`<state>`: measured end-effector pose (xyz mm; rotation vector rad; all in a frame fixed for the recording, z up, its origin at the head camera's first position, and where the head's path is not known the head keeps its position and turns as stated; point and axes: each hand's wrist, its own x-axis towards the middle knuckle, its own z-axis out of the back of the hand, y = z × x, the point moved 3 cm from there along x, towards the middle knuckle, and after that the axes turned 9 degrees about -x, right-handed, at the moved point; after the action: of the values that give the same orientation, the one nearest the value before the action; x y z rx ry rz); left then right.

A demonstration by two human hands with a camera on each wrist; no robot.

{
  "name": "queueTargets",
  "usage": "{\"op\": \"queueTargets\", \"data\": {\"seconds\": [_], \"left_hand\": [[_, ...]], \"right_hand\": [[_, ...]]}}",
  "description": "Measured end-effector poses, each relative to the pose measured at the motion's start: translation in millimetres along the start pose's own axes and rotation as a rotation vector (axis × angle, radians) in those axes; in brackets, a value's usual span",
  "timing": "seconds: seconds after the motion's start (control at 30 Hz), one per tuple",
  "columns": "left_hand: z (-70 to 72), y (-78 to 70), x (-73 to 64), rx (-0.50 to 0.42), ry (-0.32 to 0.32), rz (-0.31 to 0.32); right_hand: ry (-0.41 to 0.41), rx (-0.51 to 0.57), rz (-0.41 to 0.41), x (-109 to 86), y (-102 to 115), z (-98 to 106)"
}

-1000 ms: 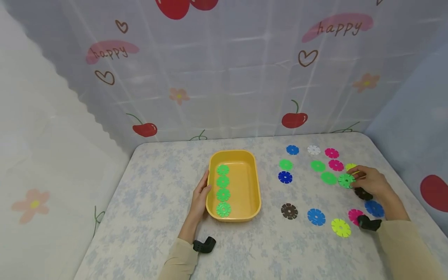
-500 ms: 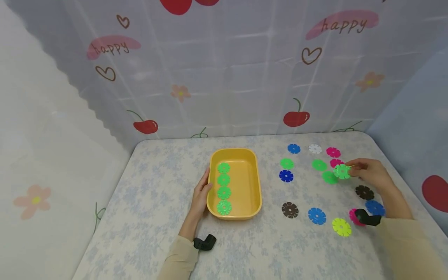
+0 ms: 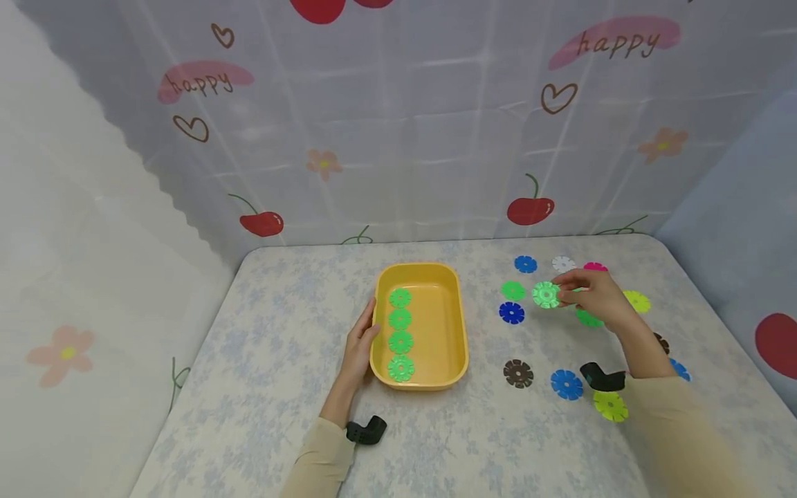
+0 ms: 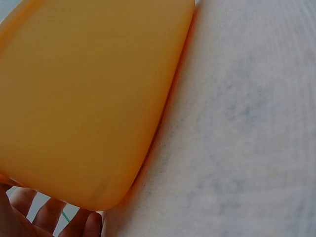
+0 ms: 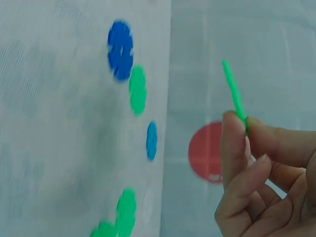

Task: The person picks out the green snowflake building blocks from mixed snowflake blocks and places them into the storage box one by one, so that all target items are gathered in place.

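Observation:
In the head view my left hand (image 3: 358, 349) holds the left side of a yellow plastic tray (image 3: 437, 332), thumb at the rim and fingers along the outer wall. Four-in-a-line is not how I count it: several green notched discs (image 3: 400, 342) lie in a column along the tray's left side. My right hand (image 3: 594, 297) pinches another green notched disc (image 3: 546, 294) between thumb and fingertips, raised over the table to the right of the tray. Seen edge-on in the right wrist view, that disc (image 5: 232, 89) stands out beyond the fingertips.
Loose discs lie right of the tray: a dark blue one (image 3: 512, 312), a green one (image 3: 513, 290), a brown one (image 3: 518, 373), a blue one (image 3: 566, 384) and a yellow one (image 3: 610, 407). The right forearm covers part of the group. A printed curtain (image 3: 398, 138) rises behind the table.
My right hand has lifted the green disc off the right-hand group and carried it left toward the tray. The left hand and the tray have stayed in place.

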<state>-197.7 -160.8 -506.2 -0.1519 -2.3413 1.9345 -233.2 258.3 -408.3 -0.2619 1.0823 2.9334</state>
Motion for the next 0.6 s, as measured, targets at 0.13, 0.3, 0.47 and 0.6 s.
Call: {"op": "queueTargets", "data": {"seconds": [0.13, 0.3, 0.47, 0.6], "left_hand": [[0.7, 0.9, 0.3, 0.006, -0.002, 0.0], [1.1, 1.1, 0.9, 0.012, -0.005, -0.002], [0.4, 0.3, 0.9, 0.007, 0.007, -0.014], [0.6, 0.7, 0.4, -0.004, 0.002, -0.004]], "right_hand": [[0.054, 0.033, 0.092, 6.3, 30, -17], [0.148, 0.091, 0.246, 11.4, 71, -39], [0.276, 0.117, 0.342, 19.2, 105, -67], [0.39, 0.098, 0.452, 25.0, 126, -89]]}}
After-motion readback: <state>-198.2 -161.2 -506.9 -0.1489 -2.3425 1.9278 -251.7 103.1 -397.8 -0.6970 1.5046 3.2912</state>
